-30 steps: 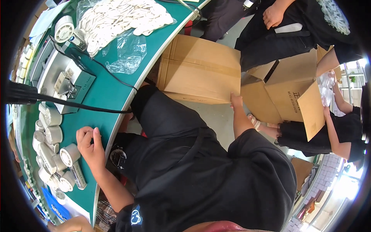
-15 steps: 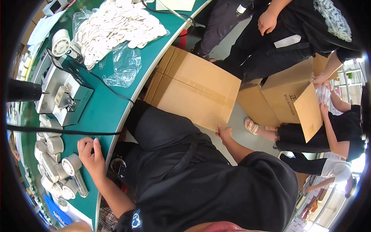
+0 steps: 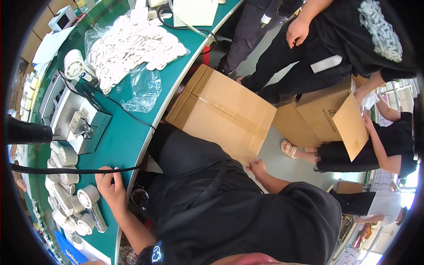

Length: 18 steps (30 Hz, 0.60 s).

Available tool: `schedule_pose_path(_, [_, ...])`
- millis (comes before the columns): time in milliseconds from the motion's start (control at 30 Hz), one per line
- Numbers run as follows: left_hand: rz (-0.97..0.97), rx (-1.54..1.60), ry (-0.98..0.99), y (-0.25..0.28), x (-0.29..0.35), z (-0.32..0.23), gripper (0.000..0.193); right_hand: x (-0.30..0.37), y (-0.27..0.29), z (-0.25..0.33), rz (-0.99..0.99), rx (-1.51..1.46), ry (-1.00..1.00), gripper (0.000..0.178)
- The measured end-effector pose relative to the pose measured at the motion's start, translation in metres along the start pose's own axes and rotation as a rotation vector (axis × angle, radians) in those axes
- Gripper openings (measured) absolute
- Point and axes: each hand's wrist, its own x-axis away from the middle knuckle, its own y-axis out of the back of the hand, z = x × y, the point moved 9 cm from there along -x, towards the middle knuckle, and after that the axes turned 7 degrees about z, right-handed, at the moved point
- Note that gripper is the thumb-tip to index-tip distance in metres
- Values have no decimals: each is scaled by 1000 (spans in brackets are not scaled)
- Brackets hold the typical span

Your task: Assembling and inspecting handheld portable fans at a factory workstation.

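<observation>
A brown cardboard box (image 3: 225, 110), taped along its seam, stands in front of my lap, beside the table edge. My right hand (image 3: 257, 168) has its fingers closed on the near right corner of that box. My left hand (image 3: 111, 189) rests at the edge of the green table (image 3: 128, 150), fingers loosely bent and thumb apart, with nothing visible in it. Next to it lie several white round-headed devices (image 3: 88, 195). A black cable (image 3: 75, 170) passes across the view at its fingertips.
A large heap of flat white parts (image 3: 137, 46) lies on clear plastic at the table's far side. A grey machine (image 3: 84, 126) stands on the left. Beyond my box, a person's arms (image 3: 375, 137) reach into an open carton (image 3: 322, 115); another person (image 3: 304, 57) stands nearby.
The view has shifted slightly, so the table items sit lower. My right hand stays at the box corner and my left at the table edge. The other person's hands have moved at the open carton.
</observation>
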Motion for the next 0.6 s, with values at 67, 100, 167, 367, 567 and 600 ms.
schedule_pose_path(67, [-14,-3,7,3,1,-3,10,3,-17,-2,155,85,-14,34])
schedule_pose_path(100, [-10,-16,9,2,1,-4,9,22,-26,13,216,73,-77,34])
schedule_pose_path(167, [-27,-39,10,7,0,-5,8,2,-28,-1,288,89,-133,40])
schedule_pose_path(367, [-83,-4,13,5,5,1,12,-5,-6,146,-222,672,615,68])
schedule_pose_path(567, [-83,-28,0,7,-1,-7,16,-16,-147,89,-78,1590,1557,74])
schedule_pose_path(600, [-81,-27,-9,7,0,-7,15,-21,-148,85,-87,1578,1512,77])
